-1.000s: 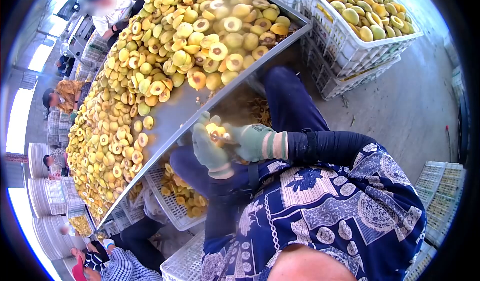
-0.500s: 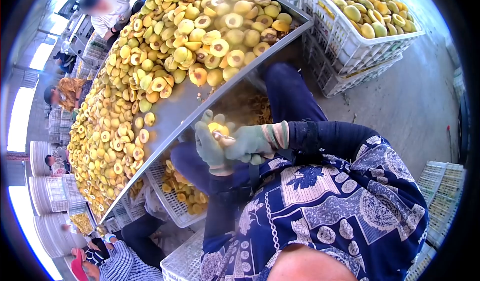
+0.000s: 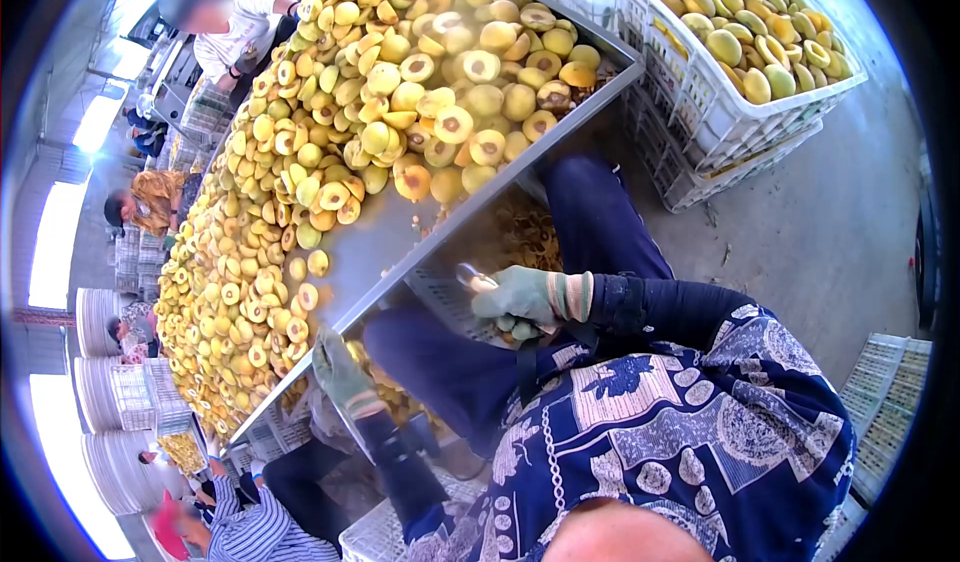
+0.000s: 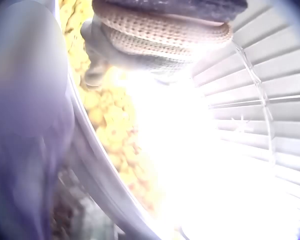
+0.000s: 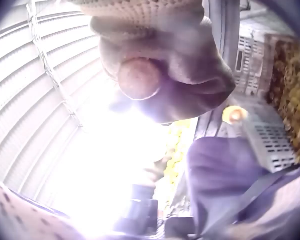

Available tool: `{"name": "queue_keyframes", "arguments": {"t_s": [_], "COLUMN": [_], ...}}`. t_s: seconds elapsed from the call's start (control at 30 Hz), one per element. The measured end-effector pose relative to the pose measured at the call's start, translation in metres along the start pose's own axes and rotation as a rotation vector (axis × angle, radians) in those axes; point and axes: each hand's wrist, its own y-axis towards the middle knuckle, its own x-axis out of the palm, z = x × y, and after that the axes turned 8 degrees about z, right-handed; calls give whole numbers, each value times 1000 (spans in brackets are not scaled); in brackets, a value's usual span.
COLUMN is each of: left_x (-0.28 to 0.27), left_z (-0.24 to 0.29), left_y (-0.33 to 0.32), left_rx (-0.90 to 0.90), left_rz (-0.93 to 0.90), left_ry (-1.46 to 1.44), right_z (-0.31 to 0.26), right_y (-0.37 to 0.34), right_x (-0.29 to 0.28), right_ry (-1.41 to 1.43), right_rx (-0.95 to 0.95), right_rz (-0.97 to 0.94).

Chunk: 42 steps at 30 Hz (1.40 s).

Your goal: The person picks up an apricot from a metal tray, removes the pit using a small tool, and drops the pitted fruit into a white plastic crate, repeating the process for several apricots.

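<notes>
My gloved right hand (image 3: 520,297) grips a small tool with a metal loop (image 3: 467,273) at its tip; in the right wrist view the tool's round handle end (image 5: 139,78) shows in the curled glove (image 5: 190,65). My gloved left hand (image 3: 342,370) is at the near edge of the metal table (image 3: 380,237), fingers extended, nothing visible in it. Glare hides part of that glove (image 4: 145,52) in the left wrist view. Halved yellow fruits (image 3: 330,142) are heaped on the table. One fruit piece (image 5: 235,115) shows near a crate in the right wrist view.
White crates of fruit (image 3: 740,112) are stacked at upper right. A crate (image 3: 430,287) with fruit scraps (image 3: 530,237) is below the table edge, by my legs (image 3: 600,217). Several people are along the table's far left side. More crates (image 3: 880,392) stand at lower right.
My left hand has parted from my right and moved down-left to the table edge; the fruit between them is no longer there. My right hand keeps the tool. The head view has shifted slightly.
</notes>
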Motion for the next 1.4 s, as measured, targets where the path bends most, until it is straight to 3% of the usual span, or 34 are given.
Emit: {"name": "queue_keyframes", "arguments": {"t_s": [0.03, 0.07, 0.2, 0.23, 0.33, 0.4, 0.43, 0.5, 0.53, 0.6, 0.63, 0.7, 0.83, 0.93, 0.97, 1.03, 1.1, 1.17, 1.23, 1.3, 1.4], "left_x": [-16, -24, 45, 64, 155, 208, 234, 247, 248, 245, 239, 219, 176, 158, 155, 152, 148, 145, 145, 140, 135], "left_z": [-26, -28, 34, -1, -11, 22, -20, 13, 22, 31, 30, 29, 36, 38, 40, 37, 50, 62, 67, 61, 60], "left_y": [27, 39, 28, 50, 59, 40, 58, 38, 34, 29, 30, 30, -10, -50, -58, -79, -92, -101, -107, -107, -111], "left_rx": [49, 242, 231, 374, 439, 285, 309, 361, 361, 109, 107, -183, -133, -166, -191, -237, -335, -432, -338, -343, -206], "left_rz": [-13, -24, -171, -216, -430, -464, -493, -484, -493, -449, -450, -557, -744, -750, -845, -672, -628, -577, -510, -527, -504], "left_ry": [186, 620, 546, 568, 538, 585, 455, 667, 663, 514, 516, 127, -179, -483, -637, -636, -711, -783, -717, -736, -699], "right_z": [-2, 0, 14, 19, 14, 4, -1, -10, -12, -23, -15, -37, -28, -21, -16, -5, -5, -8, -7, 1, 11], "right_y": [0, 8, 37, 43, 41, 35, 31, 27, 26, 21, 35, 22, 49, 44, 43, 42, 35, 21, 20, 21, 22], "right_x": [-4, -9, -22, -26, -32, -36, -38, -44, -46, -49, -54, -47, -39, -20, -14, -5, -5, -3, 0, 0, 5], "right_ry": [-99, -112, -107, -136, -104, -94, -88, -96, -80, -78, -143, -170, -499, -596, -604, -354, -303, -818, -894, -991, -1004], "right_rx": [-1, 6, -26, -52, 12, 4, -1, 9, -5, -3, -81, -113, -523, -566, -567, -627, -600, -661, -626, -696, -770], "right_rz": [148, 185, 234, 223, 255, 286, 310, 320, 314, 301, 318, 377, 500, 526, 521, 470, 408, 517, 523, 571, 605]}}
